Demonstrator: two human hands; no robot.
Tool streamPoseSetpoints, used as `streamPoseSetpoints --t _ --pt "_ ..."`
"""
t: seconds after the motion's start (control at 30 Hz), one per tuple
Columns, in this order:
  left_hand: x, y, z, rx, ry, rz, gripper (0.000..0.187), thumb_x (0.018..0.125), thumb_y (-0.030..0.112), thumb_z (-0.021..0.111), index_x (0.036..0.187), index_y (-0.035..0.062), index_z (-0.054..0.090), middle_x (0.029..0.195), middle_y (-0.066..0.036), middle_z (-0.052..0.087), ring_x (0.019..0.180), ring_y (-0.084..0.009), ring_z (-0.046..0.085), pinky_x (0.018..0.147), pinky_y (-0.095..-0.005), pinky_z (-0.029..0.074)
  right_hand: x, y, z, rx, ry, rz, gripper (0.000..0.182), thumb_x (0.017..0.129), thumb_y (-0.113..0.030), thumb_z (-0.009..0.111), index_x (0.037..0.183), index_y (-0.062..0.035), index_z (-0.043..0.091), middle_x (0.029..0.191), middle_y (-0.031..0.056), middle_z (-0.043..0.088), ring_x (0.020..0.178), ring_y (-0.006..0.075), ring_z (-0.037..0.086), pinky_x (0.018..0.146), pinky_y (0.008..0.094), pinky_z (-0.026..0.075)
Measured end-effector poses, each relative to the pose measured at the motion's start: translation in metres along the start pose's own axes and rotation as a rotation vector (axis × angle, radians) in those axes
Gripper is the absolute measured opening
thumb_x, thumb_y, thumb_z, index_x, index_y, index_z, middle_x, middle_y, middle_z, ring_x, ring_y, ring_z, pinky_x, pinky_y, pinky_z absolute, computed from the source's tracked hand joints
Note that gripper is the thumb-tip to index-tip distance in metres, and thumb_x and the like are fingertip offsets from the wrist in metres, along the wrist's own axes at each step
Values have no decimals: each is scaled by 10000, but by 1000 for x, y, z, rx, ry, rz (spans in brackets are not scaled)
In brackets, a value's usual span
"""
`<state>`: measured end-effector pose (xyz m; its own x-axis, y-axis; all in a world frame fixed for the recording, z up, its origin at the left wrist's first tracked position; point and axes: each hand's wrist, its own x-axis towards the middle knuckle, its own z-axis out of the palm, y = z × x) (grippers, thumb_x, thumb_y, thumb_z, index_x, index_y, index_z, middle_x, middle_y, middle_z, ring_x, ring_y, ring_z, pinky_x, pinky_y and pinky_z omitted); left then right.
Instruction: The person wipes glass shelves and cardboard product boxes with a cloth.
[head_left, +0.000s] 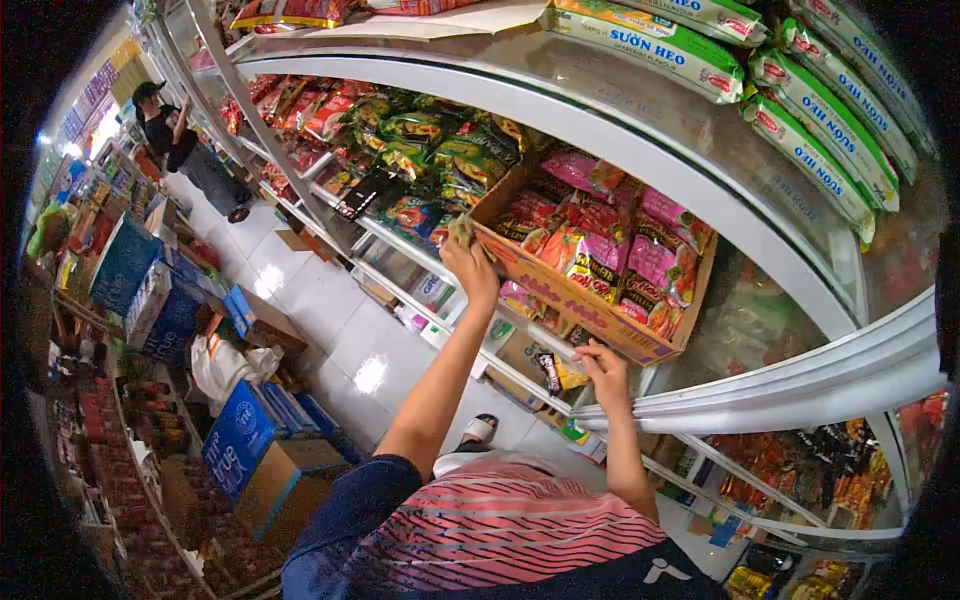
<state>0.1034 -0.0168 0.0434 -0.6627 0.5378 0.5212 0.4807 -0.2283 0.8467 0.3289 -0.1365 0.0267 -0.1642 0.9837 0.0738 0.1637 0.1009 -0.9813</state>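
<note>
An open cardboard box (540, 277) sits tilted on the shelf, filled with pink and red instant noodle packets (592, 248). My left hand (468, 262) is closed at the box's left front corner, with a small greenish, crumpled-looking bit at its fingertips that I cannot make out. Close to the box's lower right front edge is my right hand (605, 372), its fingers partly bent and apart; nothing is clearly seen in it. Just left of that hand, a black and yellow packet (560, 372) lies on a lower shelf.
Green noodle packets (465, 165) fill the shelf beyond the box. Long green and white packs (660, 50) stand on the upper shelf. A white curved shelf rail (790, 385) runs at right. Cartons (290, 485) line the aisle's left; another person (185, 145) stands farther along it.
</note>
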Motion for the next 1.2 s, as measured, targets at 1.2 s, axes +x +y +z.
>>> streamPoseSetpoints --t 1.2 --pt "108 -109 -42 240 -939 580 435 646 122 627 1060 85 496 1038 -167 507 1001 -335 462 836 -410 391 6 -2 68 -1052 579 -377 226 709 -167 587 909 -63 573 1045 38 544 996 266 480 846 394 366"
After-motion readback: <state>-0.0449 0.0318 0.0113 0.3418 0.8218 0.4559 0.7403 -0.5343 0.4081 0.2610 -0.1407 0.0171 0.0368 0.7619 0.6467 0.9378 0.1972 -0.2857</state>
